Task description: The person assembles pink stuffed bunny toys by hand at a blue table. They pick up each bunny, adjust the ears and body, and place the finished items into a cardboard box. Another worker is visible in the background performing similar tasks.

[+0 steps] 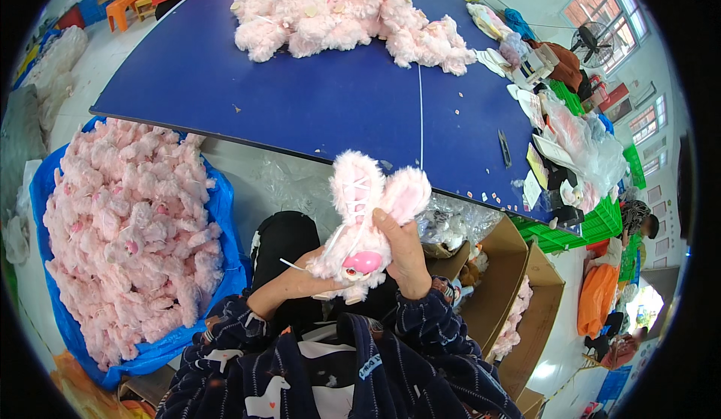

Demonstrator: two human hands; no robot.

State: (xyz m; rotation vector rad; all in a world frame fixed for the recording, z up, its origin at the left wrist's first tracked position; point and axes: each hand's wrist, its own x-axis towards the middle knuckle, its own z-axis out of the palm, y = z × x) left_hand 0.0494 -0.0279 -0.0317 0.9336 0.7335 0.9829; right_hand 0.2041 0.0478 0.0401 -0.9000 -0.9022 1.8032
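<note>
A fluffy pink plush bunny [338, 257] is held over my lap, its two long ears pointing away from me. Pale ribbon criss-crosses the left ear, and a shiny pink piece with an eye shows on its head. My left hand [289, 282] cups the bunny from below and the left; its fingertips are hidden under the fur. With thumb and fingers my right hand [404, 252] grips it at the base of the right ear. A thin white strip [292, 265] sticks out by my left hand.
More pink plush toys lie heaped on the blue table [300, 103] ahead. A blue-lined container [233, 216] full of them stands at left. Cardboard boxes [514, 299] are to my right. Black-handled snips [504, 149] and scraps lie at the table's right side, near green crates [552, 235].
</note>
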